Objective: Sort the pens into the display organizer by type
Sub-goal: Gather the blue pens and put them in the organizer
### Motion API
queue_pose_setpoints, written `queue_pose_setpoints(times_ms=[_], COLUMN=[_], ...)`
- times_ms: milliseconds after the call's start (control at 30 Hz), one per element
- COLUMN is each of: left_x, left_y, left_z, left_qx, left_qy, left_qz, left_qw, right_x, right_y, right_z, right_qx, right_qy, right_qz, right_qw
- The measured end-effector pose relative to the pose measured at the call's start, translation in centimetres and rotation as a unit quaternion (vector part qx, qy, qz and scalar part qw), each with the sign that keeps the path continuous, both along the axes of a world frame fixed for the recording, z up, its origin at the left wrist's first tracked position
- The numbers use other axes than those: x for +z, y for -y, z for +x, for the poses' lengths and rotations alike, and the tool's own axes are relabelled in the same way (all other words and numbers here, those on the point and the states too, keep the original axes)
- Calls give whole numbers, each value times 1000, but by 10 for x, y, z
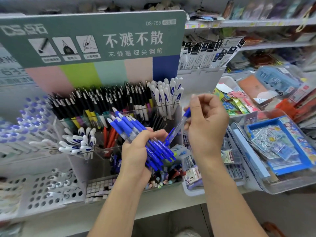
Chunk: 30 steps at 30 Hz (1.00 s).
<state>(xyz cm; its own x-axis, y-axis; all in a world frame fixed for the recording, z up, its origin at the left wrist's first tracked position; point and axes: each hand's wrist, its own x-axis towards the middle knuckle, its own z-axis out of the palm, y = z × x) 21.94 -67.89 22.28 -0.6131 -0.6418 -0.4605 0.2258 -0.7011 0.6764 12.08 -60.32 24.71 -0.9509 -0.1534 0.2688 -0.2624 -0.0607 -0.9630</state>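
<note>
At centre frame the left hand [136, 151] grips a bundle of blue pens [136, 135]; the right hand [205, 124] pinches one blue pen [179, 125]. The clear display organizer [164, 110] behind already holds sorted pens, so these blue ones seem left.

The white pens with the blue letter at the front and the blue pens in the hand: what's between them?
In the head view, red pens stand in a clear compartment between the front white pens and the blue pen bundle gripped by the left hand.
</note>
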Motion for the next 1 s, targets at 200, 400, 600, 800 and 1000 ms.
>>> queue_pose_setpoints(times_ms=[200, 400, 600, 800, 1000], left_x=[-10, -6, 0, 5, 2], left_y=[17, 17, 18, 17, 16], left_z=[13, 15, 15, 14, 14], left_qx=[-4, -46, -70, -89, -117], left_qy=[3, 36, 35, 33, 38], left_qz=[1, -62, -95, -125, -95], left_qw=[1000, 996, 992, 988, 988], right_x=[3, -52, -61, -46, -28], right_y=[-20, -13, -14, -12, -14], right_z=[-20, -21, -28, -32, -23], right_qx=[-26, 23, 104, 157, 106], right_qy=[-94, -96, -121, -130, -102], right_qz=[41, 217, 353, 439, 340], right_qw=[994, 971, 922, 875, 929])
